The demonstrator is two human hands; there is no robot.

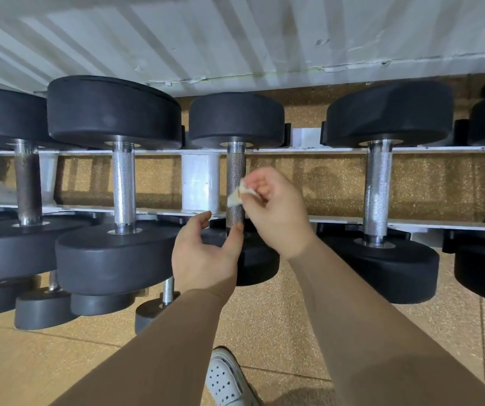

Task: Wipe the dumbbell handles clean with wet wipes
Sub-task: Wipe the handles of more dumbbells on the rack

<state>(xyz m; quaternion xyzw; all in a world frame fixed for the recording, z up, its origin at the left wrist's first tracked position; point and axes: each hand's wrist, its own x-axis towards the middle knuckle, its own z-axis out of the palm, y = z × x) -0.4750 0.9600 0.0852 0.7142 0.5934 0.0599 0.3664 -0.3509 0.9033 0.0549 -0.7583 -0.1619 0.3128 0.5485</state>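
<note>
Your white shoe (229, 379) sits lowest on the tan floor (264, 317); above it your left hand (206, 256) hangs loosely cupped, gripping nothing, one fingertip at the lower end of the middle dumbbell handle (236, 171); your right hand (276, 209) pinches the crumpled wet wipe (239, 196) against that handle's mid-length. Wrap the wipe further round the knurling — a pinch likely cleans one strip — and rub along it; the white rack (200, 183) lies beyond.

Lying across white rack rails (159, 152): black round-ended dumbbell (236, 120), knurled steel handle (236, 168) pointing away from the viewer. Against the handle's right side, about midway: crumpled, yellow-stained wet wipe (236, 196).
</note>
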